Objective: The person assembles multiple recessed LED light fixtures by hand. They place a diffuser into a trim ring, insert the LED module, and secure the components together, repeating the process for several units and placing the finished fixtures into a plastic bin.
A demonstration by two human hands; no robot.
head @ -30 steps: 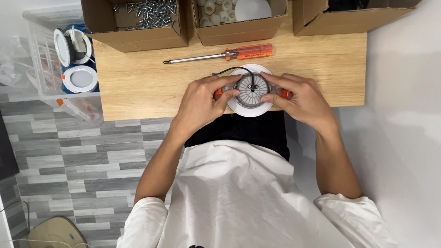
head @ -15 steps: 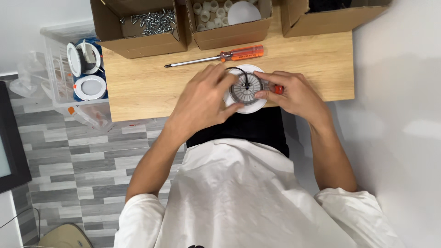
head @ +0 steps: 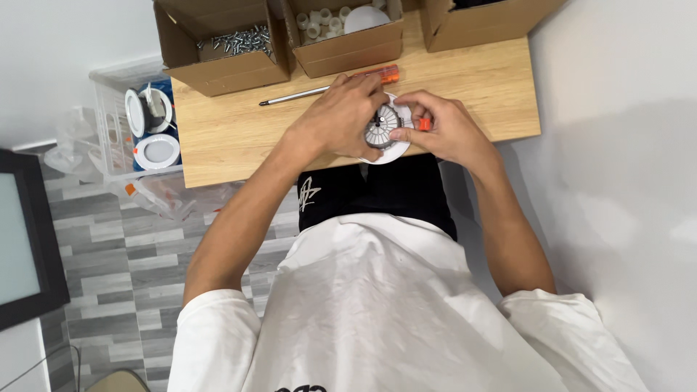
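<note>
Both hands are on a round white lamp fitting [head: 386,131] that lies at the near edge of the wooden tabletop [head: 239,131], just in front of the person's body. The left hand [head: 341,116] covers the left part of the fitting from above, and its fingers are curled down on the white rim, so they are closed on it. The right hand [head: 443,127] is at the right side of the fitting; its fingers are pressed together on a small orange clip [head: 425,124] at the rim, and the thumb touches the grey ribbed center of the fitting. A screwdriver [head: 327,87] with an orange handle lies on the tabletop just behind the left hand, and part of it is hidden by that hand. At the far edge of the tabletop stand three cardboard boxes: the left box [head: 221,69] contains many metal screws [head: 236,40], the middle box [head: 348,51] contains small white parts, and the contents of the right box [head: 479,25] I cannot tell. To the left of the tabletop, a clear plastic crate [head: 109,138] holds more round white fittings.
</note>
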